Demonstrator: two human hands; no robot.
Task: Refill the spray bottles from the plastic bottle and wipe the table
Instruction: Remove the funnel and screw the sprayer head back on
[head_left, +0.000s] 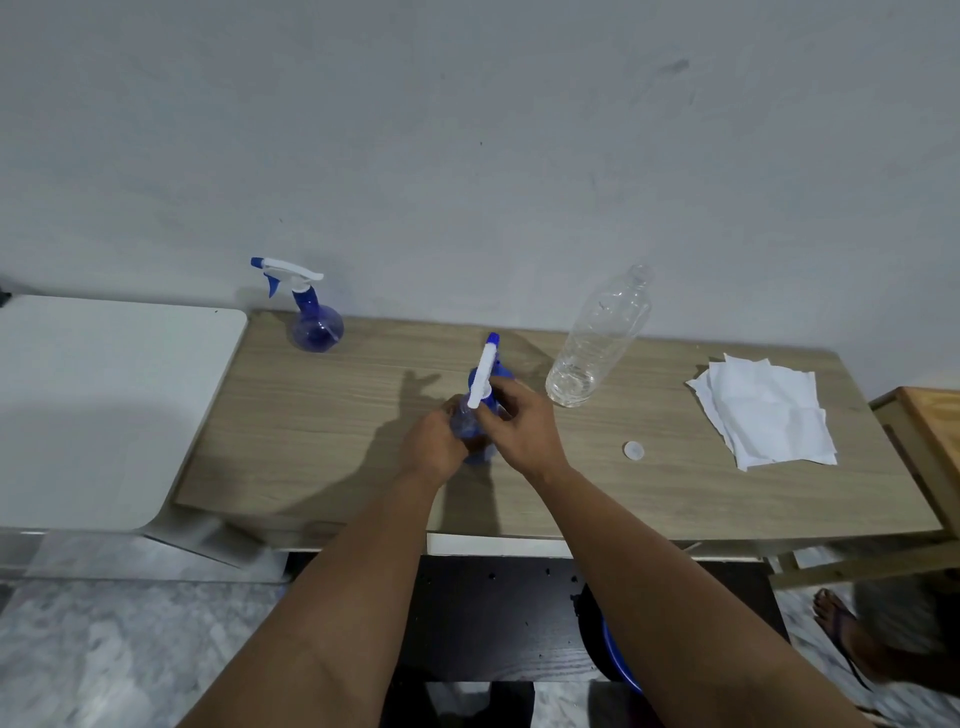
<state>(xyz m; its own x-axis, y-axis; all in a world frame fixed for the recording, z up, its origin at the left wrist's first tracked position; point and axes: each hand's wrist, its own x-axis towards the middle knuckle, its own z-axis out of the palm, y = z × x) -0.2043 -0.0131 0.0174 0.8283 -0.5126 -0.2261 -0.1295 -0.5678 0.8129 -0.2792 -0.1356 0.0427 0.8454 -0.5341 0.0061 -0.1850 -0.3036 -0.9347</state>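
Left hand (434, 449) fingers wrap the blue spray bottle (470, 426); right hand (511, 421) fingers clamp its white sprayer head (482, 376).

We see one blue spray bottle (317, 325) upright at the surface's (311, 447) back left, another (475, 415) held mid-surface, the uncapped clear plastic bottle (597, 343) right of it, and white tissues (763, 410) far right.

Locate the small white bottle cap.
In the head view, the small white bottle cap lies on the wooden table, right of centre, between the right hand and the white paper towels.
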